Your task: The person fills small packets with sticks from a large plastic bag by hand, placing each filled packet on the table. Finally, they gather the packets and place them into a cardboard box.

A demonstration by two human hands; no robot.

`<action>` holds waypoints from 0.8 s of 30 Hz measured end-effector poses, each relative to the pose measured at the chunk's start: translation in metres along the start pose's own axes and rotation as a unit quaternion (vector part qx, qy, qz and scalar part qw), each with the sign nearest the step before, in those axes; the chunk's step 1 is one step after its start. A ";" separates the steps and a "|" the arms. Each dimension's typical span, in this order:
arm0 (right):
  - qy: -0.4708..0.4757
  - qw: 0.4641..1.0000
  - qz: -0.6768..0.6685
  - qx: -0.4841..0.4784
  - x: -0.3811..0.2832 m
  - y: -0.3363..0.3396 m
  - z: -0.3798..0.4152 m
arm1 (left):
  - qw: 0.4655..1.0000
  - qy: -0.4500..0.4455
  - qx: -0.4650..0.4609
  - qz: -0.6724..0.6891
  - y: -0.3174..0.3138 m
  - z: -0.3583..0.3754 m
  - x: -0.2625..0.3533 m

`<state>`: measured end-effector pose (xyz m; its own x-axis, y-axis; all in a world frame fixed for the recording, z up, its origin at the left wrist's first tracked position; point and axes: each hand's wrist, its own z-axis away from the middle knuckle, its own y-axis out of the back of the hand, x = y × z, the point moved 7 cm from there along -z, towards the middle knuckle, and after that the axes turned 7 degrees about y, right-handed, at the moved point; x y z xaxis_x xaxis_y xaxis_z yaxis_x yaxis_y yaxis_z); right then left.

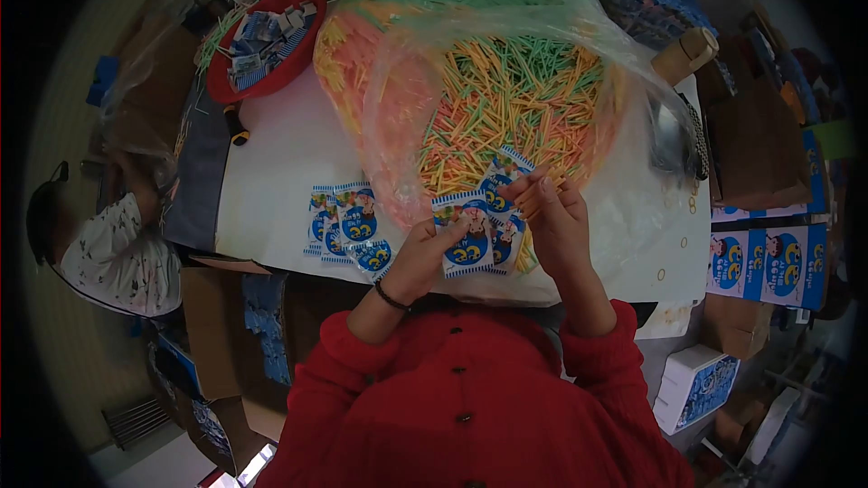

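Note:
My left hand point(420, 258) is closed on a blue and white printed packet point(466, 239), its thumb across the packet's left side. My right hand point(559, 212) pinches a few thin orange sticks, just right of the packet. More packets of the same print point(506, 176) show behind and beside the held one, between my hands. Beyond them lies a large clear plastic bag point(393, 117), open and full of thin yellow, green, orange and pink sticks point(515, 99). To the left, a small group of packets point(357, 217) rests on the white table point(271, 172).
A red basin point(312, 41) with packets stands at the back left, a black and yellow tool point(236, 126) near it. Another person point(122, 253) sits at the far left. Cardboard boxes point(212, 334) stand below the table's left edge; printed boxes point(768, 262) stand at right.

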<state>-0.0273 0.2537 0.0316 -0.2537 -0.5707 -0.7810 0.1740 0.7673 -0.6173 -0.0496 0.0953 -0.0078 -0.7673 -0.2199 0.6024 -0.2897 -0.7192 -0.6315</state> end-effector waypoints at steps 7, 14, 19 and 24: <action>0.006 0.999 -0.024 -0.044 -0.013 -0.017 0.009 | 0.965 -0.037 -0.025 -0.259 -0.006 0.002 -0.001; 0.065 0.982 0.081 -0.160 -0.025 -0.043 0.014 | 0.889 -0.130 -0.027 -0.439 -0.011 0.002 0.004; 0.059 0.941 0.245 -0.226 -0.020 -0.051 0.014 | 0.891 -0.214 -0.025 -0.400 -0.020 0.009 0.014; 0.053 0.946 0.232 -0.219 -0.009 -0.041 0.014 | 0.870 -0.267 -0.047 -0.411 -0.020 0.010 0.015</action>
<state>-0.0188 0.2234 0.0625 -0.3452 -0.1285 -0.9297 -0.1146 0.9889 -0.0941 -0.0498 0.1001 0.0190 0.0900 0.0510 0.9946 -0.6798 -0.7268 0.0987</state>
